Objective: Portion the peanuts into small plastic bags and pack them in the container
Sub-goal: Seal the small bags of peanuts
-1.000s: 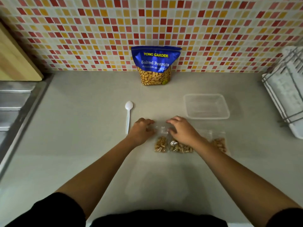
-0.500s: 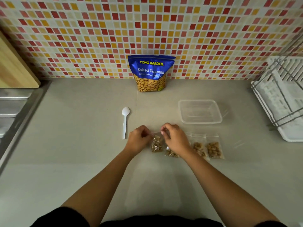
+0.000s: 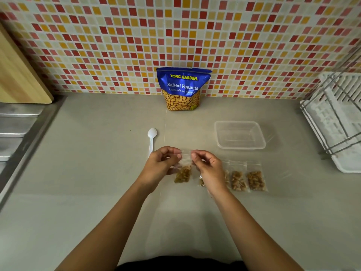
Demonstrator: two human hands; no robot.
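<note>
Wall tiles point(image 3: 117, 45): we see a mosaic of red, orange, yellow and cream squares.
Peanut pouch point(image 3: 183, 85): we read yellow and white lettering on deep blue, tan nuts below.
Spoon point(image 3: 152, 137): white.
Container point(image 3: 241, 147): we find it clear.
Small bags point(image 3: 256, 179): clear, brown peanuts inside.
Worktop point(image 3: 88, 173): plain grey-beige.
Dish rack point(image 3: 336, 122): white.
Board point(image 3: 17, 81): pale wood grain.

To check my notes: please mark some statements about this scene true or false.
1. The left hand and the right hand pinch one small bag. True.
2. The clear container holds filled bags. False: it is empty; filled bags lie on the counter.
3. The white spoon lies in the container. False: it lies on the counter.
4. The blue peanut pack stands against the tiled wall. True.
</note>
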